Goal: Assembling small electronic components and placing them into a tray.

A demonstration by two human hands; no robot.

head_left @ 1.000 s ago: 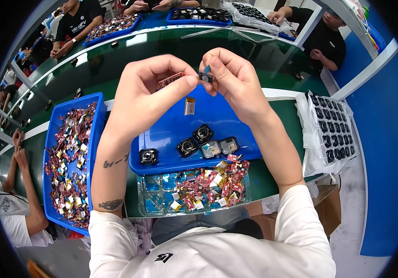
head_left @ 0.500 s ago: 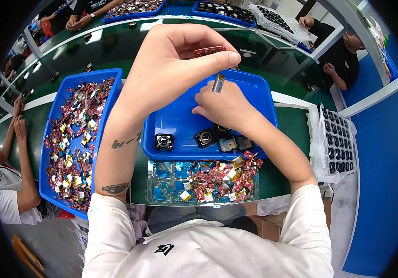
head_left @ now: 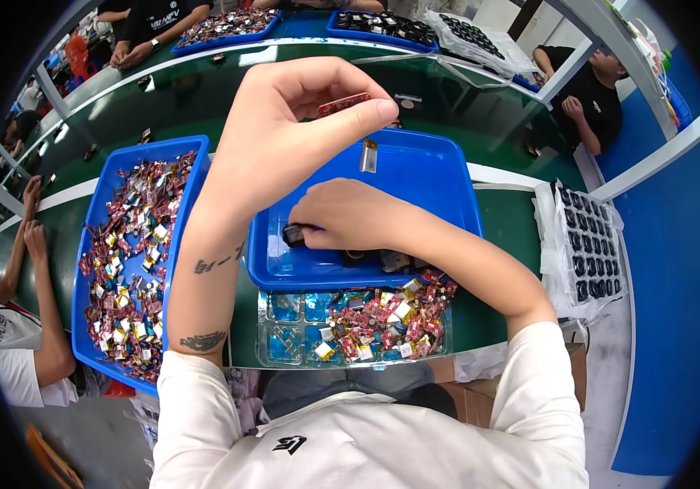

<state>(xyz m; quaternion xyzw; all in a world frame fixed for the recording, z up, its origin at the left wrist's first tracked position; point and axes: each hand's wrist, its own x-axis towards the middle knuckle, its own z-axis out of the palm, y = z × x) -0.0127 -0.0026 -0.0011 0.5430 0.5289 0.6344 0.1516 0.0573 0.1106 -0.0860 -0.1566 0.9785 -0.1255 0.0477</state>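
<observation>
Since half a second ago the right hand (head_left: 350, 216) has dropped into the blue tray (head_left: 440, 175) and now pinches a small black part (head_left: 294, 235) near its left wall, so a fresh piece is being picked up. Above it the left hand (head_left: 285, 138) has its grip clenched on a small red board (head_left: 343, 103). A silvery cell (head_left: 369, 155) lies loose in the tray; more black parts seem hidden under the wrist. Beside it sits a bin of red scraps (head_left: 134, 261).

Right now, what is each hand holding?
Left hand: pinching a small red board.
Right hand: closed on a small black part in the blue tray.
</observation>
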